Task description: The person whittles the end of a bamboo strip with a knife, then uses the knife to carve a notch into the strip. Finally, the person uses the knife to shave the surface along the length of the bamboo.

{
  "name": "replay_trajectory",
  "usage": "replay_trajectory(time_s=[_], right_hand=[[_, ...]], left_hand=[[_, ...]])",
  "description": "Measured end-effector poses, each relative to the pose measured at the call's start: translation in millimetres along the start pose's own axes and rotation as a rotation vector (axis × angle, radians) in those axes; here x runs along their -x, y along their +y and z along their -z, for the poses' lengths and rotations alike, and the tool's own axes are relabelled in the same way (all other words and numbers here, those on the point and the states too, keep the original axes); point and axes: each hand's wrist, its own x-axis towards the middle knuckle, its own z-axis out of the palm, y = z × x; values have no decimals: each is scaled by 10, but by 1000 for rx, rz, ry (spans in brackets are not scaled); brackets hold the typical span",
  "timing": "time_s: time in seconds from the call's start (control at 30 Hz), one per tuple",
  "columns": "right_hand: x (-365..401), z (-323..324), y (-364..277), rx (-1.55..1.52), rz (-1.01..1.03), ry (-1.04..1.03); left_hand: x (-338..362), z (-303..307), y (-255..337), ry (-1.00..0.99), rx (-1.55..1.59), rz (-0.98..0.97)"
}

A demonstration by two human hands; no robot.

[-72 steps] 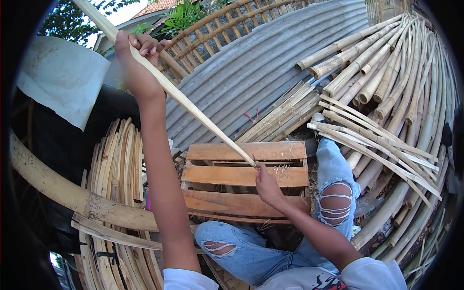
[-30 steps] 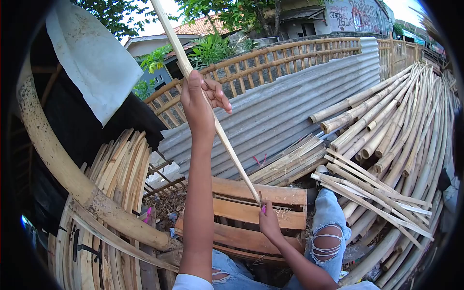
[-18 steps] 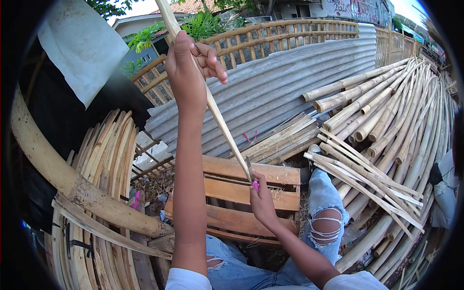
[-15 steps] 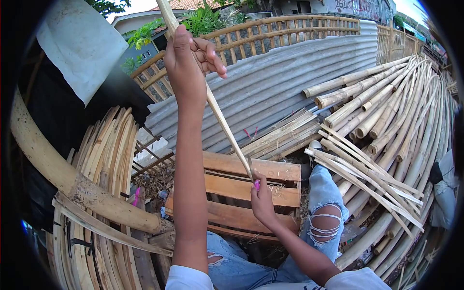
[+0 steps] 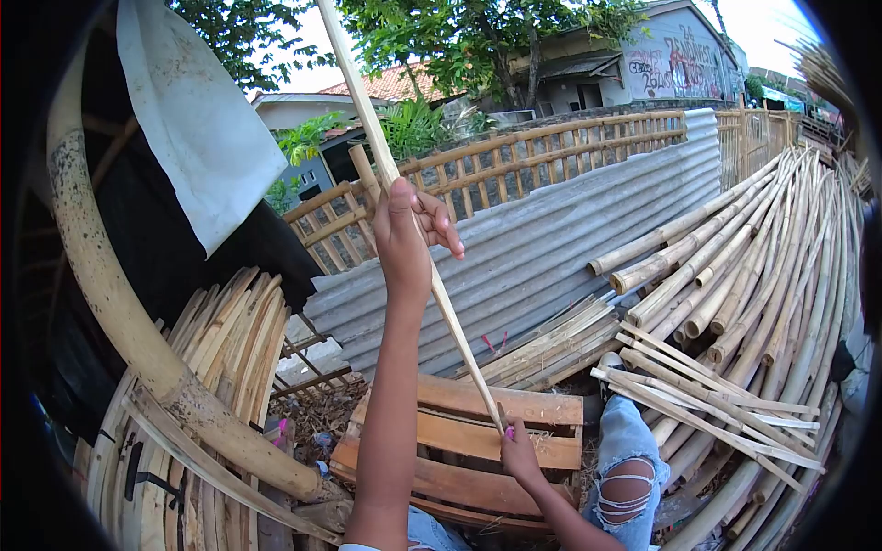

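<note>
A long, pale bamboo strip [image 5: 457,328] slants across the view from the top down to the right. My left hand [image 5: 404,237] grips it partway up, thumb along the strip and the other fingers loosely curled on the far side. Lower down, my right hand [image 5: 520,452] is closed round a knife [image 5: 502,417]. Only a short dark blade and a bit of pink at the grip show. The blade lies against the strip's lower end, just above a slatted wooden bench [image 5: 501,390].
A thick bamboo pole [image 5: 110,285] curves along the left, beside stacked split bamboo [image 5: 230,321]. Bamboo poles [image 5: 735,248] fill the right, with loose strips [image 5: 712,404] on top. Corrugated sheeting [image 5: 551,220] stands ahead. My knee in torn jeans [image 5: 634,487] is beside the bench.
The view has tilted upward, showing more trees and houses. Both hands appear lower and further right in it. They keep hold of the strip and the knife.
</note>
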Motion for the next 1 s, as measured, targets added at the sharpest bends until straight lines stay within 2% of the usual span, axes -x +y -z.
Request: replay_trajectory(time_s=[0.07, 0.17, 0.23, 0.3, 0.4, 0.43, 0.5, 0.63, 0.7, 0.77, 0.83, 0.87, 0.9, 0.97, 1.0], right_hand=[[-35, 10, -8, -28, 0, -18], [-30, -17, 70, -16, 107, 21], [-45, -27, 97, -119, 42, 12], [-83, -45, 142, -127, 67, 15], [-184, -87, 294, -182, 167, 27], [-132, -49, 158, -181, 174, 24], [-1, 54, -67, -185, 35, -5], [-62, 20, 7, -175, 106, 18], [-3, 46, -58, -157, 44, -1], [-58, 8, 15, -135, 74, 2], [-121, -45, 116, -130, 204, 39], [-155, -24, 171, -230, 90, 0], [-93, 8, 61, -226, 92, 2], [85, 31, -226, 85, 481, 155], [159, 30, -348, 90, 506, 147]], left_hand=[[6, -39, 13, -16, 24, -2], [20, -54, 7, -21, 60, 37], [21, -54, 16, -99, 105, 44], [9, -32, -3, -119, 122, 42], [-7, 8, -11, -155, 169, 56], [-13, 25, -15, -170, 198, 71], [-19, 73, -49, -182, 229, 83], [-59, 128, -83, -178, 257, 102], [-65, 155, -96, -168, 247, 97], [-84, 199, -132, -192, 294, 101], [-76, 188, -124, -188, 296, 91], [-76, 181, -119, -190, 290, 91], [-73, 177, -115, -191, 285, 93], [-75, 179, -129, -191, 289, 83], [-80, 172, -136, -192, 291, 75]])
